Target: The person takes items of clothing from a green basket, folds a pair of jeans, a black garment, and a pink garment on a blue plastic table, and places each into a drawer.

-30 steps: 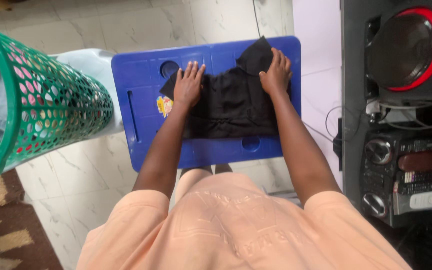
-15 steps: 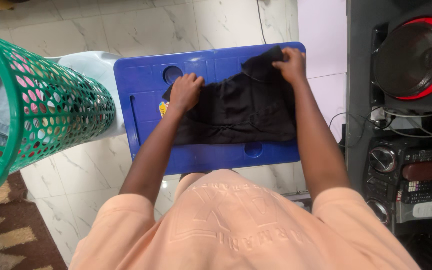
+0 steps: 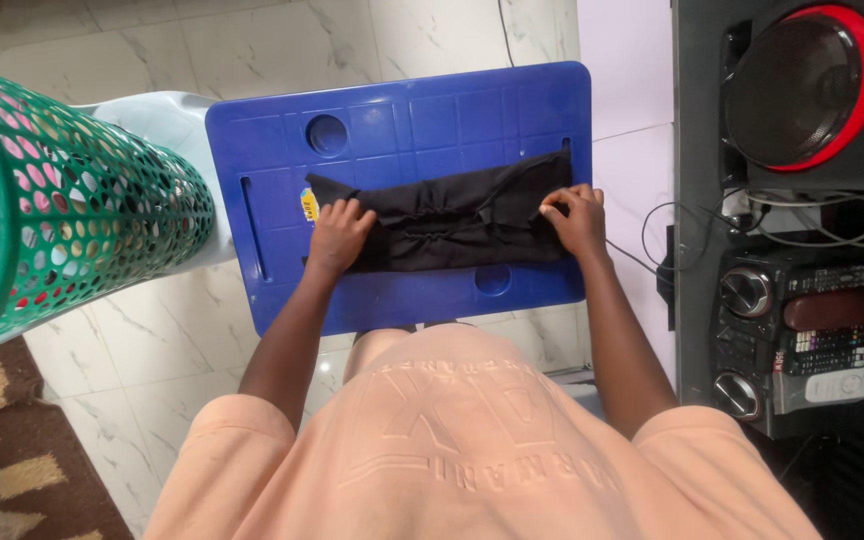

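Cloth: black garment (image 3: 452, 225) lay folded into a long band across the middle of the blue plastic tray table (image 3: 282, 240).
Left hand (image 3: 337, 235): my fingers were curled shut on the band's left end.
Right hand (image 3: 574, 218): fingertips pinched the right edge of the fold.
Doing it well, I judged: keep both ends level, edges matched, press the crease flat before letting go.
Left side: green mesh basket (image 3: 82, 210), near the tray, clothes inside.
Right side: black speaker (image 3: 802, 90) and stereo unit (image 3: 802, 330) with loose cables (image 3: 672, 230) near my right wrist, a snag risk.
Floor: pale marble tiles (image 3: 152, 340).
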